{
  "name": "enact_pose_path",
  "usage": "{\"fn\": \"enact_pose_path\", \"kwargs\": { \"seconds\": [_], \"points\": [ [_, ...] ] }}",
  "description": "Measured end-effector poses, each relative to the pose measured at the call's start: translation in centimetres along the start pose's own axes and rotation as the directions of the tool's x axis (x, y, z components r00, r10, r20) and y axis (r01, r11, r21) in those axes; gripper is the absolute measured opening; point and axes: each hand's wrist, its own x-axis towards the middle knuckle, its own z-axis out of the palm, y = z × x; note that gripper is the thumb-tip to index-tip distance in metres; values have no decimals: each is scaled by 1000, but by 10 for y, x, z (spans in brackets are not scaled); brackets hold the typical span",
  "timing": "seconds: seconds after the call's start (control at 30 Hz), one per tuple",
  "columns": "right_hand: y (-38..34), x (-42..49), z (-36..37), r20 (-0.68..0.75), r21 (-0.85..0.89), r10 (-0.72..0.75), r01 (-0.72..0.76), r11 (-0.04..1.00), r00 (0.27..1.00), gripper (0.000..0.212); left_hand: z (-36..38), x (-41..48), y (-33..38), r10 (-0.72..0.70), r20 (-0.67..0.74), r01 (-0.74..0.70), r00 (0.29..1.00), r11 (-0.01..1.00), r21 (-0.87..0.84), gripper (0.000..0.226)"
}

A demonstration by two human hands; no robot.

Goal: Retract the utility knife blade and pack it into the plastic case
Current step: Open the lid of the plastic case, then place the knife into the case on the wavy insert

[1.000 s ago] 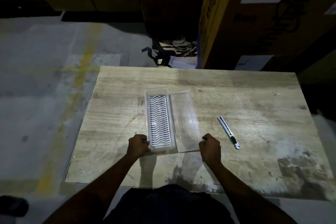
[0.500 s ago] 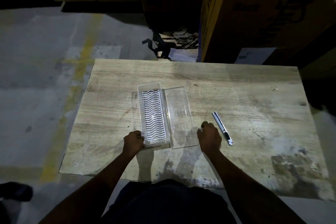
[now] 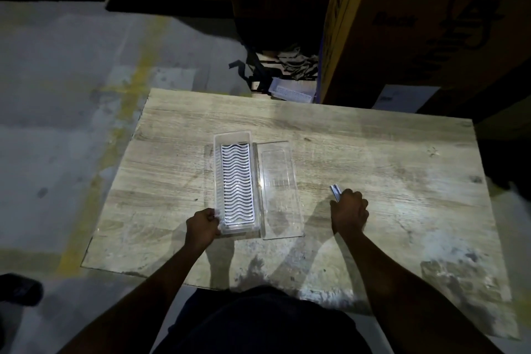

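A clear plastic case [image 3: 218, 181] lies open on the wooden table [image 3: 373, 152], its tray lined with a white wavy insert. Its flat clear lid [image 3: 280, 190] rests just to the right of the tray. My left hand [image 3: 202, 225] grips the tray's near left corner. Off to the right, my right hand [image 3: 349, 211] lies over the utility knife [image 3: 335, 191]; only the knife's silver far end pokes out beyond my fingers. Whether the fingers are closed round the knife is hidden, and so is the blade.
Large cardboard boxes [image 3: 416, 29] stand behind the table's far right edge. A second clear case [image 3: 291, 92] and dark straps lie on the floor past the far edge. A yellow line [image 3: 123, 123] runs along the concrete floor at left. A dark shoe [image 3: 17, 289] sits at lower left.
My right hand left the lid's near right corner and moved right onto the knife, covering most of it. My left hand stayed on the tray corner.
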Motion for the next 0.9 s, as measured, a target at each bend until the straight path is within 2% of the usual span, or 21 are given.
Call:
{"fn": "enact_pose_path", "kwargs": {
  "seconds": [0.27,0.53,0.73,0.9],
  "points": [
    [0,6,3,-41,-31,42,-43,999,998,19,-1,-2,4,-25,10,26,1000,1000,-8,21],
    [-15,-7,-1,-60,26,61,-59,998,996,29,-5,-3,8,-45,54,45,998,999,-5,20],
    [-64,-31,-15,-95,301,12,17,954,995,29,-14,-6,13,-43,85,42,995,999,16,16],
    [-125,-62,-29,-154,484,-30,101,869,988,24,-22,6,8,-26,187,9,982,996,90,7]
  ]
}}
